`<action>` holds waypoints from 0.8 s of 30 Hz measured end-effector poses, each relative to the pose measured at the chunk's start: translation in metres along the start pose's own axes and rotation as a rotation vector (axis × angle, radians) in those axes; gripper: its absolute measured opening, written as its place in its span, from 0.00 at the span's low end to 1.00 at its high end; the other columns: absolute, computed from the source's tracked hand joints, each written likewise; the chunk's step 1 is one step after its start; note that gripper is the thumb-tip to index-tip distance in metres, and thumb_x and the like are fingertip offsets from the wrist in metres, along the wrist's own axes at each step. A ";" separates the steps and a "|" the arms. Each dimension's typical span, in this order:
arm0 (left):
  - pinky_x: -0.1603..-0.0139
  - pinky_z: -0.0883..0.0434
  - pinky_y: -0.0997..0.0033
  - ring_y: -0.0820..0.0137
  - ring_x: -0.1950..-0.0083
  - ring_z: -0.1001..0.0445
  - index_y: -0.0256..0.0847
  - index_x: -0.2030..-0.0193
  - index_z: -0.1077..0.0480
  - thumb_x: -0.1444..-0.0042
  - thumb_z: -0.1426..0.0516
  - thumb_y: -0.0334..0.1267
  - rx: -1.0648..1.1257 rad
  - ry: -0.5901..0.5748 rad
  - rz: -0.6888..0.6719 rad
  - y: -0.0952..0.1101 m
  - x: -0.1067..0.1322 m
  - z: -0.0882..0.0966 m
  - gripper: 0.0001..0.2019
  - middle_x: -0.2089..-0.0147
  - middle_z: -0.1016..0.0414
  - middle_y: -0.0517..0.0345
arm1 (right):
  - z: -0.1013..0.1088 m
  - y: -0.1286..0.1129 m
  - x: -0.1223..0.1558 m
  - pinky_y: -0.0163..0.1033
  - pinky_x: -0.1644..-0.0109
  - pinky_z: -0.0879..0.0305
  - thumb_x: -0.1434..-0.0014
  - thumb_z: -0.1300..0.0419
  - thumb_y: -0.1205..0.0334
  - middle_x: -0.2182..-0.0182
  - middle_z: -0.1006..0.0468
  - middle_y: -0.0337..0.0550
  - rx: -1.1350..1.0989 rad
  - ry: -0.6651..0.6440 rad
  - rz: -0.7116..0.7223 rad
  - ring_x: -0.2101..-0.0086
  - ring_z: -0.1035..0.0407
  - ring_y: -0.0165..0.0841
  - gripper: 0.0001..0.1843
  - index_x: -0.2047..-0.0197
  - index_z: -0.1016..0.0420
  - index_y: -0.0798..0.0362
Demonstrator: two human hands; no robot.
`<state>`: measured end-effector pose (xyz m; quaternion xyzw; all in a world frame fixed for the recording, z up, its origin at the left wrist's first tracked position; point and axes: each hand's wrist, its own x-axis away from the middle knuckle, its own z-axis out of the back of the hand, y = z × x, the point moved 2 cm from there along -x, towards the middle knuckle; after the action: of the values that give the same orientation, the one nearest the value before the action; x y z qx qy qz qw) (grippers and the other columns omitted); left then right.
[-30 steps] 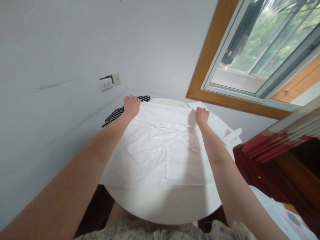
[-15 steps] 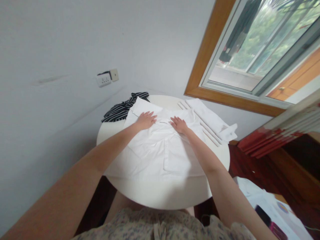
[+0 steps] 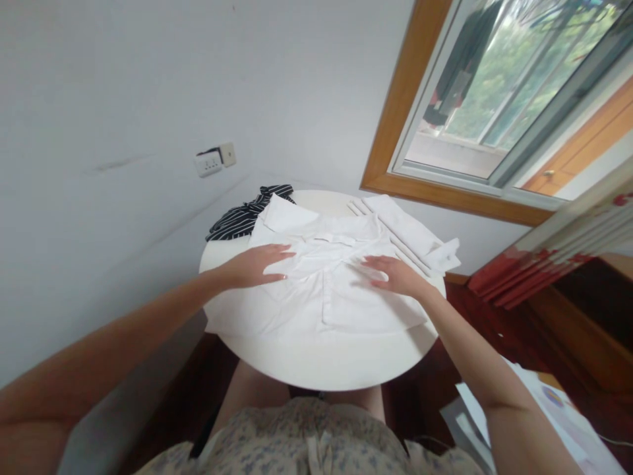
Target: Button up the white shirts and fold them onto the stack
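A white garment with pockets [image 3: 316,290] lies spread over a round white table [image 3: 321,363]. My left hand [image 3: 257,264] rests flat on its left side, fingers stretched out. On the garment's right side my right hand [image 3: 395,274] lies flat too, fingers apart. Neither hand holds anything. A white sleeve or folded strip [image 3: 415,237] runs off toward the table's far right.
A black-and-white striped cloth [image 3: 242,218] lies at the table's far left edge by the wall. A wall socket [image 3: 212,160] sits above it. A wood-framed window [image 3: 494,112] is at the right, dark red wooden furniture [image 3: 558,290] beside the table.
Both hands let go of the garment's far edge, came back toward me, and now lie flat and wider apart on the cloth. The camera view has shifted slightly.
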<state>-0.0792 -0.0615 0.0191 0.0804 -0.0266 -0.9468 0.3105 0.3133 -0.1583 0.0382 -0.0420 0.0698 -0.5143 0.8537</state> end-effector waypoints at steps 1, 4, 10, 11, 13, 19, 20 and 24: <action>0.29 0.45 0.65 0.63 0.28 0.42 0.53 0.30 0.41 0.41 0.51 0.65 0.014 -0.030 0.009 0.002 0.019 -0.002 0.36 0.27 0.43 0.59 | -0.001 -0.004 0.017 0.45 0.33 0.42 0.39 0.41 0.43 0.36 0.33 0.40 -0.011 -0.033 -0.007 0.38 0.36 0.39 0.32 0.33 0.34 0.41; 0.30 0.42 0.65 0.63 0.29 0.40 0.57 0.32 0.37 0.46 0.46 0.67 0.062 -0.108 0.049 0.004 0.068 -0.010 0.36 0.28 0.41 0.60 | -0.007 -0.015 0.059 0.44 0.35 0.39 0.43 0.37 0.40 0.38 0.30 0.39 -0.053 -0.124 -0.036 0.40 0.34 0.39 0.38 0.32 0.37 0.38; 0.31 0.38 0.59 0.60 0.31 0.36 0.51 0.34 0.34 0.41 0.45 0.58 0.109 -0.166 0.019 0.006 0.127 -0.023 0.30 0.30 0.38 0.56 | -0.018 -0.023 0.105 0.47 0.35 0.39 0.44 0.35 0.44 0.36 0.33 0.44 -0.069 -0.186 -0.166 0.39 0.35 0.42 0.37 0.33 0.35 0.44; 0.31 0.38 0.59 0.60 0.32 0.36 0.50 0.34 0.34 0.39 0.46 0.54 0.117 -0.159 0.008 0.006 0.131 -0.024 0.28 0.30 0.37 0.55 | -0.020 -0.022 0.110 0.47 0.35 0.38 0.43 0.36 0.46 0.36 0.33 0.44 -0.063 -0.180 -0.185 0.39 0.35 0.42 0.36 0.34 0.34 0.46; 0.32 0.37 0.60 0.61 0.33 0.33 0.49 0.35 0.33 0.37 0.47 0.46 0.116 -0.139 -0.008 0.008 0.137 -0.027 0.24 0.32 0.35 0.55 | -0.024 -0.021 0.116 0.46 0.36 0.37 0.40 0.39 0.50 0.37 0.32 0.44 -0.040 -0.163 -0.208 0.40 0.33 0.41 0.31 0.35 0.32 0.48; 0.37 0.31 0.61 0.63 0.40 0.27 0.44 0.43 0.26 0.38 0.52 0.38 0.036 -0.028 0.026 0.016 0.135 -0.032 0.21 0.39 0.26 0.53 | -0.042 -0.018 0.121 0.49 0.40 0.34 0.43 0.43 0.69 0.39 0.29 0.48 0.132 -0.047 -0.162 0.43 0.30 0.41 0.27 0.40 0.27 0.51; 0.37 0.31 0.61 0.63 0.41 0.26 0.44 0.44 0.26 0.38 0.53 0.38 0.014 -0.012 0.043 0.017 0.134 -0.033 0.21 0.41 0.25 0.52 | -0.045 -0.015 0.122 0.51 0.40 0.34 0.43 0.44 0.71 0.40 0.28 0.49 0.158 -0.013 -0.166 0.44 0.30 0.41 0.27 0.40 0.26 0.51; 0.38 0.32 0.59 0.62 0.42 0.26 0.41 0.44 0.26 0.43 0.54 0.33 -0.043 0.054 0.166 0.014 0.135 -0.034 0.24 0.44 0.22 0.51 | -0.053 0.004 0.131 0.55 0.41 0.35 0.46 0.44 0.74 0.42 0.25 0.49 0.178 0.121 -0.214 0.46 0.27 0.42 0.27 0.43 0.24 0.50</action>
<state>-0.1725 -0.1530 -0.0308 0.0969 -0.0044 -0.9157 0.3901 0.3683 -0.2721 -0.0241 0.0578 0.0703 -0.6080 0.7887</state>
